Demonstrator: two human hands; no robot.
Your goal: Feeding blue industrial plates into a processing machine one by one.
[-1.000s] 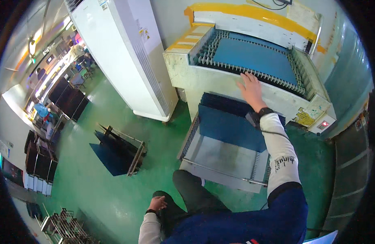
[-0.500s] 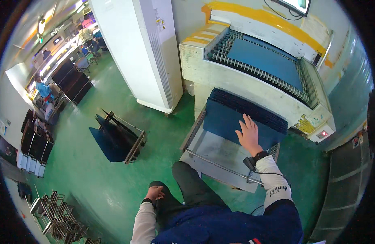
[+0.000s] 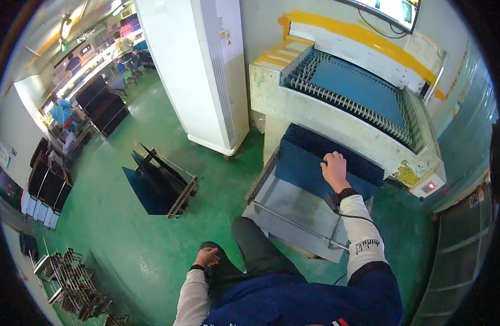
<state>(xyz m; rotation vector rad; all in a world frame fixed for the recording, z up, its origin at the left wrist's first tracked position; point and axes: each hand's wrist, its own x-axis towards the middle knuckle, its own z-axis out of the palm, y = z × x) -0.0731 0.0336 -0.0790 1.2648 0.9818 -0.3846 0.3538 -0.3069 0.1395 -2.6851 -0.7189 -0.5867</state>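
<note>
My right hand (image 3: 334, 171) reaches over the front one of several dark blue panels (image 3: 299, 169). Its fingers are bent over that panel's upper edge, with the fingertips partly hidden. The panels lean close together at the far side of a grey slotted rack (image 3: 293, 200) with a metal bar along its near side. My left hand (image 3: 207, 257) rests on my left knee, loosely curled with nothing in it.
Beyond the rack stands a pale machine (image 3: 342, 117) with rows of rollers and a blue panel (image 3: 358, 89) lying on them. A tall white cabinet unit (image 3: 193, 70) is left of it. A smaller rack (image 3: 182, 201) holds dark panels on the green floor. People work far left.
My right hand's spread fingers have bent over the front panel's edge. My left hand stays on the knee. The view has shifted slightly.
</note>
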